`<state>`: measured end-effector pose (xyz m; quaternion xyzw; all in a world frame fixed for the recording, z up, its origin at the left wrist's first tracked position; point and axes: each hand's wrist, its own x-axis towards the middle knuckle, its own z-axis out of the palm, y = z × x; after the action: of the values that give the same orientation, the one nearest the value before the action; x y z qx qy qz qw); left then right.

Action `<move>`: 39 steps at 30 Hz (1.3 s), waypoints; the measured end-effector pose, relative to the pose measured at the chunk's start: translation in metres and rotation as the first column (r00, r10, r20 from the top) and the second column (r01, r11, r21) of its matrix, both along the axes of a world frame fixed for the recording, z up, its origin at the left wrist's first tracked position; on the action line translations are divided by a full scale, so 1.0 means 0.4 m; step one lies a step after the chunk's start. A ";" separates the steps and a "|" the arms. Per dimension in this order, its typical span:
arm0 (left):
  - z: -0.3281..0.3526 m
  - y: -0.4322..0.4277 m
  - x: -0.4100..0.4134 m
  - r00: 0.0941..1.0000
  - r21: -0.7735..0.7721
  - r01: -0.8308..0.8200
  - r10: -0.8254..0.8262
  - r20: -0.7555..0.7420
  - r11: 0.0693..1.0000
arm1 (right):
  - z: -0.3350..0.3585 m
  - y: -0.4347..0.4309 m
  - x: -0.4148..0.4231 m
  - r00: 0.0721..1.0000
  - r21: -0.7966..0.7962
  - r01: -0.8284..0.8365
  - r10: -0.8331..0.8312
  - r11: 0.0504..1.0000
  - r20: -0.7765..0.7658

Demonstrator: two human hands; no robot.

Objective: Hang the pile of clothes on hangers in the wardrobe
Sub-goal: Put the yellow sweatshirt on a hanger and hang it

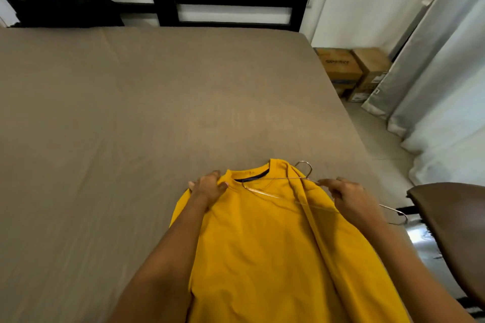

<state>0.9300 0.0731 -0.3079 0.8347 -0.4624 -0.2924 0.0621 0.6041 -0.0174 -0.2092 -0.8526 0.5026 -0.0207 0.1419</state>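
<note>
Yellow shirt [275, 244] on bed [131, 113], left hand [210, 186] gripping shoulder, right hand [349, 196] holding wire hanger [304, 168]

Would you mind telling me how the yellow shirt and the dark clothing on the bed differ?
The yellow shirt lies spread flat at the near edge; the dark clothing sits bunched at the far left corner. The shirt is held by both hands, a wire hanger across its collar; the dark clothing lies untouched. Both rest on the bed.
</note>
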 end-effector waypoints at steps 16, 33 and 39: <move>0.021 0.010 0.019 0.983 -0.117 -0.064 0.043 -0.181 0.991 | 0.019 -0.109 0.081 0.945 -0.014 -0.292 0.286 0.956 -0.157; 0.125 0.087 -0.068 0.969 -0.381 -0.085 -0.012 -0.246 0.921 | -0.212 0.038 0.330 0.767 0.043 0.429 -0.389 0.902 0.511; 0.102 0.111 -0.070 0.962 -0.400 -0.130 0.019 -0.272 0.907 | -0.290 0.084 0.386 0.787 0.536 0.364 -0.559 0.762 0.260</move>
<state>0.9019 0.1176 -0.2672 0.7738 -0.4690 -0.2927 0.3092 0.7586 0.0164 -0.3250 -0.6161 0.6504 -0.1128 0.4298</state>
